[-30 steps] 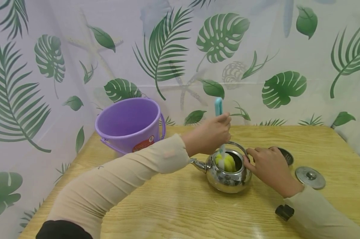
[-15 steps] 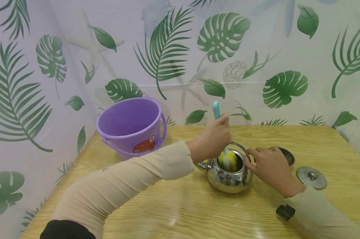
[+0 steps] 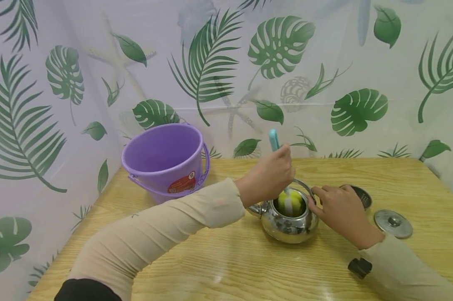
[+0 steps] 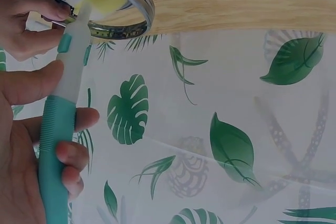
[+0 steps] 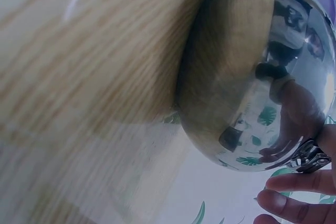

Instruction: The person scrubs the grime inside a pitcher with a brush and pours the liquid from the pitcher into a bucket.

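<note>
In the head view, my left hand (image 3: 269, 173) grips a sponge-headed cleaning brush with a teal handle (image 3: 273, 140). Fingers curl round that handle in the left wrist view, the thumb lying along the brush's white shaft (image 4: 72, 74). The yellow and white sponge head (image 3: 291, 202) sits inside a shiny steel kettle (image 3: 288, 230), which has no lid on and its spout to the left. My right hand (image 3: 341, 213) holds the kettle at the right base of its hoop handle (image 3: 303, 186). In the right wrist view, fingers meet the handle's bracket (image 5: 310, 158) beside the rounded body.
A purple bucket (image 3: 181, 167) stands at the back left of the wooden table (image 3: 196, 267). Right of the kettle lie its round lid (image 3: 393, 223) and a dark perforated strainer (image 3: 362, 196), partly behind my right hand. A leaf-printed cloth (image 3: 226, 75) hangs behind the table.
My left hand has shifted slightly right and down, and the sponge head has moved right and deeper into the kettle. My right hand keeps its place on the handle.
</note>
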A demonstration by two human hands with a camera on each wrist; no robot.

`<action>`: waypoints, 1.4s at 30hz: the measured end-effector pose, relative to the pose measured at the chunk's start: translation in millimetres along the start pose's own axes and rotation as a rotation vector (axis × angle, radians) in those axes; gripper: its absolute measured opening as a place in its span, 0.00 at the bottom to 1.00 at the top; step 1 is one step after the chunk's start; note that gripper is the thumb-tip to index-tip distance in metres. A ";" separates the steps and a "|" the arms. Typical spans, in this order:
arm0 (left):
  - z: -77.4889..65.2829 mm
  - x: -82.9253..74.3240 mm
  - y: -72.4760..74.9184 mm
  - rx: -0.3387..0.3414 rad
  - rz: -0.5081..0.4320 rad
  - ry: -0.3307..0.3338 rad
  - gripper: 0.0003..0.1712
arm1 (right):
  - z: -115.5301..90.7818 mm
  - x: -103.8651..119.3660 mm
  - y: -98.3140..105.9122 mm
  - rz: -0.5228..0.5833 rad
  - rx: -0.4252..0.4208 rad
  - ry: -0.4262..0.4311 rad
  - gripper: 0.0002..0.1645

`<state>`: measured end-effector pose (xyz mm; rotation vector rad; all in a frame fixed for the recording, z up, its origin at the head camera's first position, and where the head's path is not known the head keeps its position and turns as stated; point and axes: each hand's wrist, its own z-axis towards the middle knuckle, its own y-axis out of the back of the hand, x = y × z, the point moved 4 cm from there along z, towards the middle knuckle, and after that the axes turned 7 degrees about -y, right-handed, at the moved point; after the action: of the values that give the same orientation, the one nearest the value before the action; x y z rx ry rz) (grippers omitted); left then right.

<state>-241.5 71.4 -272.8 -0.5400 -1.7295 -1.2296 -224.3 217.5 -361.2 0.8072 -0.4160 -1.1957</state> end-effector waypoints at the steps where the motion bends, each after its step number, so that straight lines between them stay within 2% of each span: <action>1: -0.2 -0.1 0.1 -0.006 0.000 0.002 0.15 | 0.0 0.0 0.1 0.002 -0.002 0.000 0.17; 6: -1.0 -0.3 -3.0 -0.011 -0.025 0.010 0.13 | 0.0 0.0 -0.2 0.002 -0.004 0.001 0.17; 13: -2.4 -0.4 -7.4 -0.010 -0.045 0.015 0.13 | -0.8 0.2 0.0 0.010 -0.020 0.011 0.22; 18: -4.3 -1.3 -7.8 -0.029 -0.073 0.039 0.12 | -0.6 0.7 0.0 0.010 -0.018 0.005 0.19; 23: -7.6 -2.7 -7.6 -0.010 -0.123 0.073 0.11 | -0.1 1.0 0.2 0.010 -0.020 -0.001 0.15; 29: -10.0 -3.3 -6.6 0.035 -0.194 0.105 0.09 | 0.6 1.1 0.4 0.008 -0.023 0.005 0.15; 36: -10.1 -2.6 -5.2 0.048 -0.230 0.091 0.08 | 1.2 0.6 1.1 0.008 -0.013 0.004 0.15; 42: -9.9 -0.4 -6.0 0.062 -0.254 0.049 0.10 | 1.3 0.8 1.7 0.003 -0.009 0.008 0.15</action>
<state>-241.8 60.0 -275.3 -0.2562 -1.8286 -1.3476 -223.7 216.5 -359.2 0.8034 -0.4046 -1.1903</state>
